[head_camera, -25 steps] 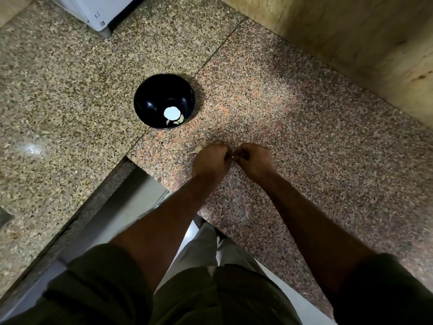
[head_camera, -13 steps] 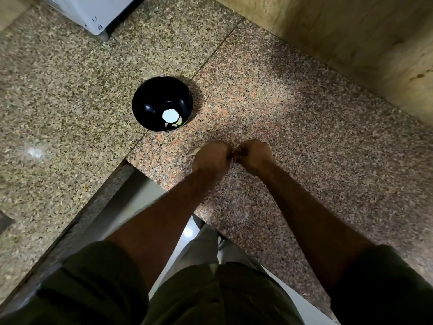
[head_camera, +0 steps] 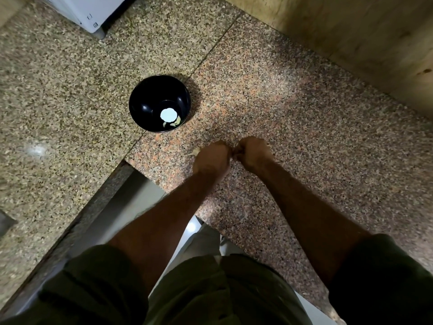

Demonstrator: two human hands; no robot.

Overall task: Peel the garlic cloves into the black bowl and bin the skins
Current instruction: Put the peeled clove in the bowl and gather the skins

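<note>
The black bowl (head_camera: pixel 145 99) stands on the granite counter (head_camera: pixel 293 118) and holds a few pale peeled garlic cloves (head_camera: pixel 174 123) beside a bright reflection. My left hand (head_camera: pixel 212 158) and my right hand (head_camera: pixel 251 152) meet knuckle to knuckle just right of and nearer than the bowl, fingers curled down over something small that the hands hide. A pale scrap of garlic skin (head_camera: pixel 195 151) shows at the left edge of my left hand.
A white appliance (head_camera: pixel 93 12) stands at the far left corner. A beige tiled wall (head_camera: pixel 363 38) runs along the right. The counter's inner corner and edge (head_camera: pixel 126 165) lie just left of my left forearm, with floor below.
Both hands stay pinched together at the same spot, with only slight finger shifts. The view has drifted a little, so the bowl sits slightly lower in the frame.
</note>
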